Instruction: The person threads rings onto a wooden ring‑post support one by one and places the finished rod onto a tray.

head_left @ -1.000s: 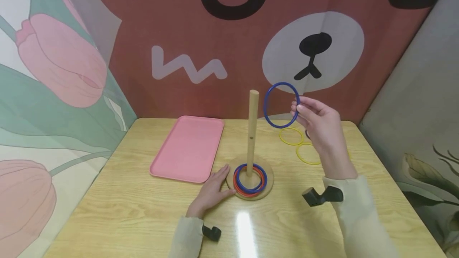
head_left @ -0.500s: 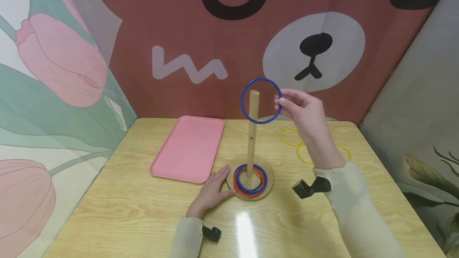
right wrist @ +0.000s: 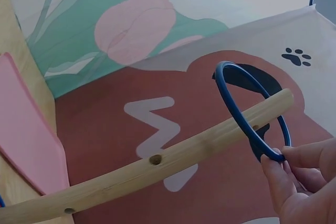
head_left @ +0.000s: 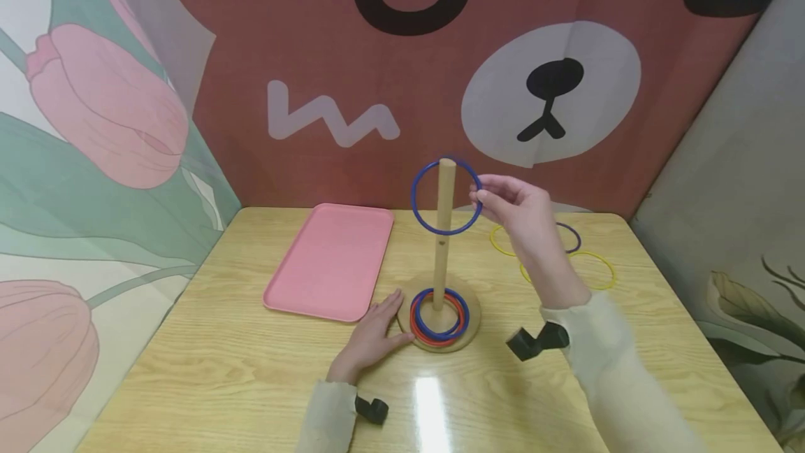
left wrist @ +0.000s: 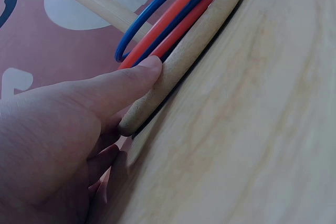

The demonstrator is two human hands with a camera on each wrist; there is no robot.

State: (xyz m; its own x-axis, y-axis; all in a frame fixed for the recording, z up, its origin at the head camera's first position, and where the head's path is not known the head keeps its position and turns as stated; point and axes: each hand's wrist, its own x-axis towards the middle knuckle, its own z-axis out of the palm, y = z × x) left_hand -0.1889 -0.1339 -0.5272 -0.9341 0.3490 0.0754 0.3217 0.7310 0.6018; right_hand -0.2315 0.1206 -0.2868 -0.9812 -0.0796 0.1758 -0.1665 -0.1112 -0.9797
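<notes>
My right hand pinches a blue ring by its right side between thumb and fingertips. In the right wrist view this ring hangs tilted around the top of a wooden post. The post rises from a round wooden base, where blue and red rings lie stacked around its foot. At the base's left edge rests my left hand, fingers stretched along the rim and the thumb against the near side, right by the lowest red ring.
A pink tray lies left of the base. Behind the right forearm, yellow rings and a dark blue ring lie on the wooden table; the arm partly covers them. A printed cloth backdrop stands behind the table.
My right hand has carried the blue ring leftward to the post and lowered it slightly, so it now encircles the post's top. The left hand has stayed at the base.
</notes>
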